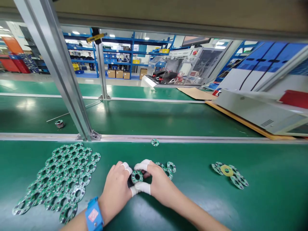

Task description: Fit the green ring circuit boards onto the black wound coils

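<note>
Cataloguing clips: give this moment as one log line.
left hand: holding green ring; right hand: holding same ring; ring spread: green tabletop, left

Bench (192, 208): spread of ring-shaped circuit boards (63, 175) at left. Ring-topped part (137, 181) between left grip (117, 183) and right grip (158, 183), front centre. Few loose boards (167, 174) just behind right grip; lone board (158, 143) beyond, at near edge of rail (192, 139). Board cluster (237, 182) well right. Behind rail: wound core (59, 124), left of post (66, 77). Shelving (132, 57) at back.
</note>
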